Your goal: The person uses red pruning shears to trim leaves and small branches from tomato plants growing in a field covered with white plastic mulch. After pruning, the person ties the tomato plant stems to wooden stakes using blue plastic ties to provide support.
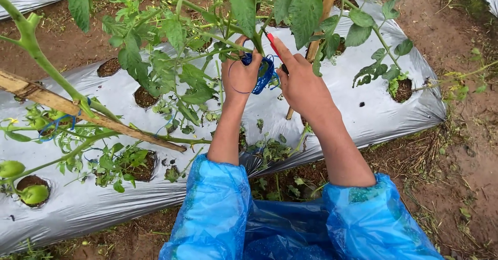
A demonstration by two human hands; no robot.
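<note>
My left hand [239, 76] grips a bundle of blue string [263, 73], with a thin loop of it hanging beside the wrist. My right hand [301, 78] holds a small red-handled tool [271, 41] whose tip points up against a green tomato stem [228, 42]; its blade is hidden by leaves and fingers. Both hands meet close to the wooden stake [322, 18] that rises behind the right hand. Blue plastic sleeves [218, 208] cover both my upper arms.
Silver plastic mulch [363, 109] covers the raised bed, with planting holes [109, 67]. A slanted bamboo stake [93, 115] crosses at left, tied with blue string. Green tomatoes [34, 193] hang low at left. Bare soil [456, 151] lies to the right.
</note>
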